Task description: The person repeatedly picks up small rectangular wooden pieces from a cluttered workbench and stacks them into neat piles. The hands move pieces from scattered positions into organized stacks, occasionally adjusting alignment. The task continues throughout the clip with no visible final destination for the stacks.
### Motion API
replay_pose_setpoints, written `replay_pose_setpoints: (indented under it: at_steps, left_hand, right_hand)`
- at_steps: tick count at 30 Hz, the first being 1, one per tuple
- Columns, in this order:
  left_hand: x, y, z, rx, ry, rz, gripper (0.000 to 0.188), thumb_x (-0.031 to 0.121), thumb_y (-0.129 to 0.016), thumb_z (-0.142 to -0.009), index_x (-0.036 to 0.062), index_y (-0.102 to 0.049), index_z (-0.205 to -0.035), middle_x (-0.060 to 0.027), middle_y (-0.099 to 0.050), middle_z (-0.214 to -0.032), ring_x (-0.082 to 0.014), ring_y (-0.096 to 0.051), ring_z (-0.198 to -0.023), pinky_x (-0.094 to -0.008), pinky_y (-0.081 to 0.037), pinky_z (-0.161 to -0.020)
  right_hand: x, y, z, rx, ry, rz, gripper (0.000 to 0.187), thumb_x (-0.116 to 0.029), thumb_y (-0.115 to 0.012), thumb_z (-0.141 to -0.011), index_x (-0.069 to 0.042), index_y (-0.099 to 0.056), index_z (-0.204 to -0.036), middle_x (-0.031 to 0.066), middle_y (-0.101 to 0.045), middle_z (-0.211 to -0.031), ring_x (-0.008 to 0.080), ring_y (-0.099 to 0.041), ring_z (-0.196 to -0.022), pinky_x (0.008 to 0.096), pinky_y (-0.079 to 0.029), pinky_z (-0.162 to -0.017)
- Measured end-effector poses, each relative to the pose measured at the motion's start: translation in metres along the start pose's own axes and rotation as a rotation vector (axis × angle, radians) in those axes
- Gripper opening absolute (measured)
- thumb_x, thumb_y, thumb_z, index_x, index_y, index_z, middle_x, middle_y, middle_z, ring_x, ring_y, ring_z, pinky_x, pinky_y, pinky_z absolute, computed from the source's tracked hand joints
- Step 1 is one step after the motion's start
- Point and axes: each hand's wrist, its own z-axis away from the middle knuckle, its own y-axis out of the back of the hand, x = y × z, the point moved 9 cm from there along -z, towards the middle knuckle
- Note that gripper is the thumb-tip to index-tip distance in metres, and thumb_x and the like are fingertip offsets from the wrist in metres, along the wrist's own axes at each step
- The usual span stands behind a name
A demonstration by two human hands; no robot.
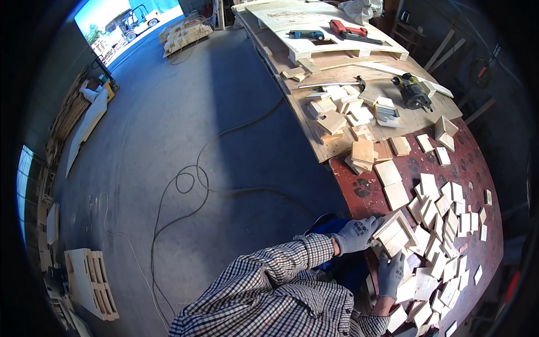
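Grey work gloves cover both of my hands. My left hand (356,235) is closed on the left end of a small pale wooden block (395,233), which looks built up from flat pieces and is held tilted above the red tabletop (359,197). Fingers of my right hand (391,273) are closed at the block's lower edge; part of that grip is hidden. Many loose wooden pieces (431,216) lie heaped to the right of the block and around my right hand.
Farther along the bench are a hammer (337,84), a green-and-black power tool (414,92), a strip of nails (387,114) and more wooden blocks (332,121). A red nailer (349,29) and a blue tool (306,35) rest on a pallet (337,50). A hose (197,168) loops across the floor.
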Motion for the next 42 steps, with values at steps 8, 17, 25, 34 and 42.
replay_pose_setpoints:
  at_steps: [8, 17, 25, 34, 42]
  left_hand:
    - [0.0028, 0.0040, 0.0007, 0.006, -0.007, -0.010, 0.078, 0.038, -0.067, -0.099, -0.0040, -0.039, -0.158, -0.0236, -0.061, -0.127, -0.0365, -0.067, -0.110, -0.0438, -0.058, -0.092]
    - [0.0035, 0.0048, 0.0016, -0.010, 0.004, -0.024, 0.079, 0.040, -0.067, -0.100, -0.0039, -0.038, -0.158, -0.0233, -0.059, -0.129, -0.0364, -0.067, -0.111, -0.0440, -0.058, -0.092]
    - [0.0029, 0.0042, 0.0013, 0.005, -0.003, -0.014, 0.078, 0.040, -0.067, -0.100, -0.0039, -0.038, -0.157, -0.0231, -0.059, -0.128, -0.0365, -0.067, -0.110, -0.0441, -0.058, -0.091]
    - [-0.0004, 0.0001, 0.0018, 0.016, -0.005, -0.015, 0.078, 0.040, -0.067, -0.100, -0.0038, -0.038, -0.157, -0.0229, -0.059, -0.127, -0.0363, -0.066, -0.110, -0.0441, -0.058, -0.091]
    - [0.0028, 0.0052, 0.0021, 0.016, -0.004, -0.002, 0.078, 0.040, -0.068, -0.099, -0.0039, -0.039, -0.157, -0.0230, -0.060, -0.127, -0.0362, -0.066, -0.111, -0.0439, -0.058, -0.092]
  right_hand:
    - [0.0019, -0.0017, 0.0000, 0.001, 0.001, 0.010, 0.063, -0.038, -0.068, -0.102, 0.006, -0.050, -0.144, 0.0295, -0.060, -0.127, 0.0484, -0.064, -0.112, 0.0522, -0.053, -0.092]
    - [-0.0006, 0.0003, 0.0011, 0.025, 0.020, -0.001, 0.062, -0.038, -0.067, -0.102, 0.005, -0.051, -0.143, 0.0291, -0.060, -0.125, 0.0485, -0.064, -0.111, 0.0523, -0.053, -0.092]
    - [-0.0016, 0.0006, 0.0011, 0.024, 0.006, 0.002, 0.061, -0.038, -0.068, -0.102, 0.004, -0.051, -0.143, 0.0286, -0.060, -0.124, 0.0481, -0.064, -0.110, 0.0524, -0.053, -0.091]
    - [0.0025, -0.0036, 0.0006, 0.024, 0.013, 0.007, 0.060, -0.037, -0.069, -0.101, 0.004, -0.052, -0.142, 0.0285, -0.060, -0.124, 0.0477, -0.064, -0.110, 0.0521, -0.053, -0.090]
    - [0.0015, -0.0026, 0.0011, 0.021, 0.011, 0.001, 0.060, -0.037, -0.068, -0.102, 0.004, -0.052, -0.143, 0.0283, -0.060, -0.125, 0.0476, -0.064, -0.111, 0.0519, -0.053, -0.091]
